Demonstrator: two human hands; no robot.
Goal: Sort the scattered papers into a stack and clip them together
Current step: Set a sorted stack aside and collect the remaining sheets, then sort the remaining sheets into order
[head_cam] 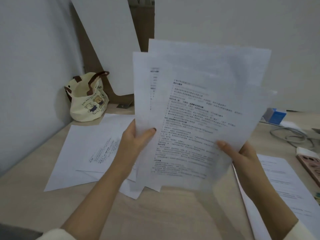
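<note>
A loose fan of several printed white sheets (199, 104) is held up above the desk, tilted and uneven at the edges. My left hand (136, 137) grips its left side with the thumb on the front. On the right side, my right hand (242, 153) holds the fan, thumb laid across the front sheet. More printed papers lie flat on the desk at the left (83, 153), partly under my left forearm. Another sheet (284, 184) lies flat at the right, under my right forearm. No clip is in view.
A cream bear-print tote bag (86, 99) sits in the back left corner against the partition. At the right stand a blue box (277, 116), grey cables (292, 135) and a pink flat object (310, 165). The wooden desk (173, 213) shows in front.
</note>
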